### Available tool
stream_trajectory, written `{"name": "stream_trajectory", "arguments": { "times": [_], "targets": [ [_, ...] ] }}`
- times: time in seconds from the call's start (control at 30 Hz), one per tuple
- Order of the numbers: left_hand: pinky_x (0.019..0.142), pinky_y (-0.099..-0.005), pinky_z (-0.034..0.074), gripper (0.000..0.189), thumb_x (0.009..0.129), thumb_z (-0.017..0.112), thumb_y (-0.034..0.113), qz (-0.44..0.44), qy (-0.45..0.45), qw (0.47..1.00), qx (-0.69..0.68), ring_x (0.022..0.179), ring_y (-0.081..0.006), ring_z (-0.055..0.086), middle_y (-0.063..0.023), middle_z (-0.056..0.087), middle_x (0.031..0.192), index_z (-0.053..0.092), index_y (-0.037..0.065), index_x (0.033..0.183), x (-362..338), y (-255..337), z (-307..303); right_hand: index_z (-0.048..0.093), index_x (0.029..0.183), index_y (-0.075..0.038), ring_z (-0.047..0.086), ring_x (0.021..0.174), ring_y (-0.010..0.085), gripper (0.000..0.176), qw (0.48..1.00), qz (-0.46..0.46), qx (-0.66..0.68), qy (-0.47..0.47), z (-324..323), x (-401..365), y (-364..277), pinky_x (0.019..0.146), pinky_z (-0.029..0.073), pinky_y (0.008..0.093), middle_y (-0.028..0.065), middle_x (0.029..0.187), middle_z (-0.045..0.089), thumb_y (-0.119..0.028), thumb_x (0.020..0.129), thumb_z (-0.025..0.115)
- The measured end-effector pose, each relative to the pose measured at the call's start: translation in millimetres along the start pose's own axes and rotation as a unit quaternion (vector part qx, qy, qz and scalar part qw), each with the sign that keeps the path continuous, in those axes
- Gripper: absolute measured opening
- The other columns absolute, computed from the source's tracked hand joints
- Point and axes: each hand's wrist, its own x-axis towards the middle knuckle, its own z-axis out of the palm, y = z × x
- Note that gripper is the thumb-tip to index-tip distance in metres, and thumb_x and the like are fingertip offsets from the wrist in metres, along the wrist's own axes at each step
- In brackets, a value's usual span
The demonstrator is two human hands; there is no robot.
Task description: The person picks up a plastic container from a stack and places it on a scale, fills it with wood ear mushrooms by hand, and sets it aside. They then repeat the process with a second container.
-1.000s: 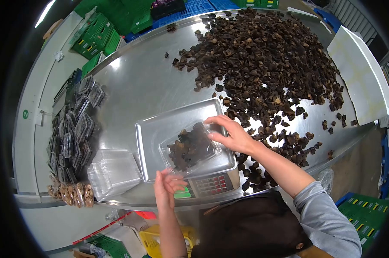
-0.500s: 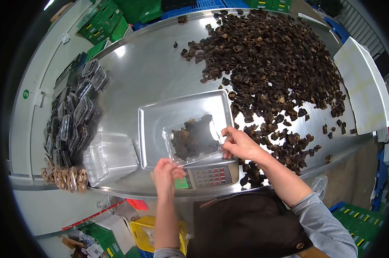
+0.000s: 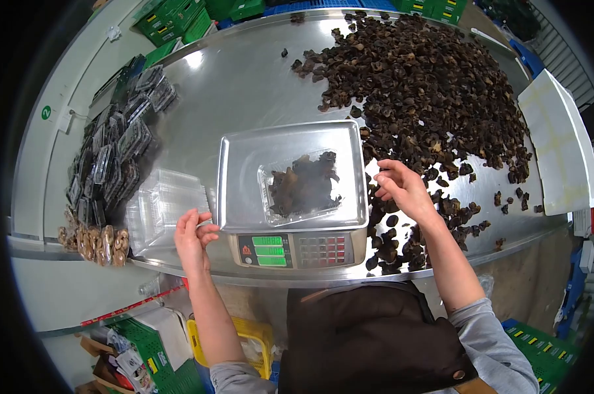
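A clear plastic punnet (image 3: pixel 268 172) filled with dark wood ear mushrooms (image 3: pixel 303 184) rests on the steel pan of a digital scale (image 3: pixel 244 154), whose green display is lit. My left hand (image 3: pixel 195 240) is off the punnet, with its fingers apart, between the scale's left edge and a stack of empty clear punnets (image 3: pixel 162 203). Over the near edge of the loose mushroom pile (image 3: pixel 435 85), just right of the scale, my right hand (image 3: pixel 404 190) hovers with thumb and fingers loosely curved apart. Nothing shows clearly in either hand.
Packed dark punnets (image 3: pixel 110 144) are heaped along the table's left side, with bagged brown goods (image 3: pixel 103 244) at the near-left corner. A white foam board (image 3: pixel 556 141) stands at the right edge. Green crates (image 3: pixel 169 23) lie beyond the table; a yellow crate (image 3: pixel 261 331) sits below.
Both hands have let go of the filled punnet, which now sits on the pan. My left hand moved left, my right hand right and up. The scale's display came into view.
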Motion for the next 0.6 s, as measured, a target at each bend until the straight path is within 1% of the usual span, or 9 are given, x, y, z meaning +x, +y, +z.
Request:
{"name": "stream_trajectory", "arguments": {
  "times": [0.13, 0.2, 0.27, 0.33, 0.4, 0.43, 0.47, 0.53, 0.6],
  "targets": [
    [0.051, -0.0253, 0.055, 0.028, 0.097, 0.057, 0.024, -0.023, -0.063, 0.997, 0.050, 0.068, -0.0177, 0.067, -0.0135, 0.067, 0.094, 0.058, 0.000, 0.113, 3, -7, 13, 0.050, 0.131, 0.003, 0.067, 0.075, 0.0149, 0.044, 0.999, 0.018, -0.030, -0.005, 9, -3, 3, 0.065, 0.054, 0.0276, 0.0143, 0.107, 0.065, -0.022, 0.096, 0.059],
    [0.052, -0.0251, 0.054, 0.029, 0.094, 0.063, 0.027, -0.037, -0.097, 0.991, 0.083, 0.069, -0.0153, 0.066, -0.0122, 0.066, 0.094, 0.060, 0.001, 0.107, 2, -17, 32, 0.050, 0.131, 0.003, 0.067, 0.074, 0.0156, 0.045, 0.999, 0.021, -0.031, -0.008, 23, -1, 4, 0.065, 0.054, 0.0274, 0.0147, 0.106, 0.066, -0.025, 0.097, 0.058],
    [0.056, -0.0269, 0.054, 0.033, 0.090, 0.068, 0.029, -0.048, -0.153, 0.976, 0.151, 0.071, -0.0146, 0.065, -0.0105, 0.066, 0.092, 0.061, 0.001, 0.107, -2, -37, 59, 0.054, 0.126, 0.005, 0.066, 0.069, 0.0165, 0.044, 0.999, 0.029, -0.027, -0.003, 42, 3, 9, 0.064, 0.053, 0.0284, 0.0134, 0.099, 0.067, -0.027, 0.097, 0.058],
    [0.059, -0.0273, 0.054, 0.033, 0.087, 0.072, 0.029, -0.032, -0.216, 0.930, 0.296, 0.070, -0.0142, 0.063, -0.0086, 0.065, 0.091, 0.063, 0.002, 0.103, -5, -62, 80, 0.056, 0.123, 0.004, 0.061, 0.066, 0.0111, 0.038, 0.995, 0.040, -0.083, -0.043, 53, 1, -6, 0.061, 0.050, 0.0261, 0.0097, 0.090, 0.066, -0.023, 0.097, 0.058],
    [0.060, -0.0322, 0.055, 0.029, 0.085, 0.074, 0.026, -0.060, -0.201, 0.948, 0.241, 0.069, -0.0155, 0.061, -0.0070, 0.063, 0.088, 0.062, 0.002, 0.097, -4, -70, 86, 0.059, 0.120, 0.004, 0.060, 0.065, 0.0101, 0.035, 0.999, 0.030, -0.020, -0.006, 53, 2, 1, 0.061, 0.051, 0.0265, 0.0077, 0.086, 0.065, -0.022, 0.097, 0.058],
    [0.059, -0.0353, 0.056, 0.027, 0.085, 0.074, 0.025, -0.142, -0.207, 0.964, 0.088, 0.071, -0.0157, 0.061, -0.0065, 0.063, 0.088, 0.062, 0.003, 0.094, -17, -48, 91, 0.058, 0.120, 0.004, 0.061, 0.067, 0.0110, 0.033, 0.999, 0.027, 0.015, -0.021, 51, -1, 3, 0.062, 0.052, 0.0268, 0.0077, 0.088, 0.065, -0.021, 0.098, 0.057],
    [0.059, -0.0384, 0.056, 0.026, 0.084, 0.075, 0.024, -0.219, -0.214, 0.949, -0.070, 0.073, -0.0159, 0.061, -0.0061, 0.062, 0.089, 0.061, 0.003, 0.091, -27, -25, 92, 0.058, 0.120, 0.004, 0.062, 0.069, 0.0119, 0.032, 0.998, 0.025, 0.049, -0.034, 49, -4, 1, 0.063, 0.053, 0.0270, 0.0077, 0.090, 0.066, -0.020, 0.098, 0.057],
    [0.057, -0.0417, 0.056, 0.021, 0.084, 0.072, 0.019, -0.220, -0.200, 0.952, -0.069, 0.079, -0.0168, 0.062, -0.0068, 0.061, 0.090, 0.061, 0.002, 0.092, -11, -21, 78, 0.058, 0.120, 0.004, 0.066, 0.073, 0.0135, 0.032, 0.989, 0.028, 0.119, -0.087, 50, -10, -7, 0.065, 0.052, 0.0258, 0.0102, 0.102, 0.068, -0.019, 0.098, 0.056],
    [0.054, -0.0418, 0.058, 0.015, 0.085, 0.070, 0.014, -0.199, -0.171, 0.958, -0.116, 0.062, -0.0209, 0.063, -0.0081, 0.063, 0.089, 0.062, 0.004, 0.094, 18, -10, 54, 0.057, 0.121, 0.003, 0.067, 0.077, 0.0140, 0.030, 0.987, 0.038, 0.122, -0.103, 52, -15, -16, 0.068, 0.052, 0.0248, 0.0110, 0.107, 0.068, -0.016, 0.099, 0.055]
  ]
}}
